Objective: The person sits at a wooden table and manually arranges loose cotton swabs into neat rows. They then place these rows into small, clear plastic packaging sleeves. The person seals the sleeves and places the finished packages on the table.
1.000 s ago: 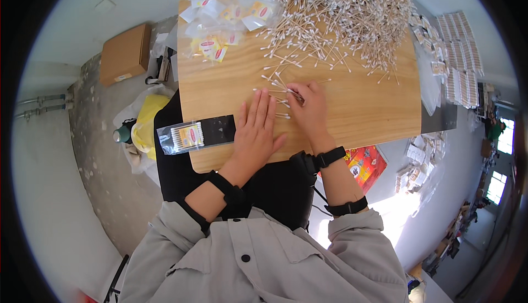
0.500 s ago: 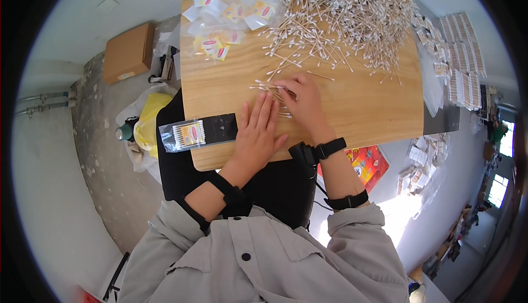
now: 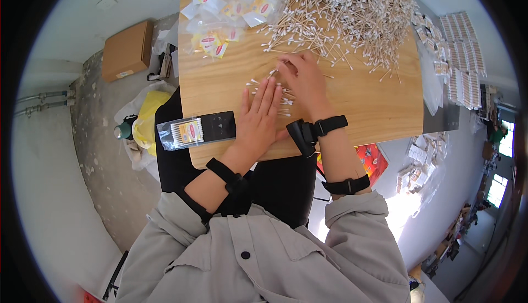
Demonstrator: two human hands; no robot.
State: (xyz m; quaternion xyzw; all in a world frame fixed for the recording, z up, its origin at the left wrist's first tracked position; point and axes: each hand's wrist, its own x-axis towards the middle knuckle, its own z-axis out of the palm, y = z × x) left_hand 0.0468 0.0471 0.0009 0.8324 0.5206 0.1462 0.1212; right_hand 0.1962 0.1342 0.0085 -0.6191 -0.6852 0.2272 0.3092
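My left hand point(image 3: 257, 118) lies flat on the wooden table, fingers stretched out over a small group of cotton swabs point(image 3: 286, 102). Swab tips stick out on both sides of its fingers. Just to the right, my right hand point(image 3: 305, 80) has its fingers curled, with thumb and forefinger pinched at a cotton swab point(image 3: 272, 73) by the left fingertips. Most of that swab is hidden. Left of my left hand, a clear bag point(image 3: 169, 137) with a row of swabs and a yellow-white card point(image 3: 192, 132) rests on a black strip point(image 3: 218, 127).
A big heap of loose cotton swabs point(image 3: 352, 14) covers the table's far right. Clear bags with printed cards point(image 3: 234, 11) lie at the far left. Bundled packs point(image 3: 462, 55) are stacked beyond the right edge. A cardboard box point(image 3: 127, 51) stands on the floor at left.
My right hand has moved away from me, toward the heap. My left hand has slid slightly forward, its fingers still flat over the swabs, which now lie more fanned out.
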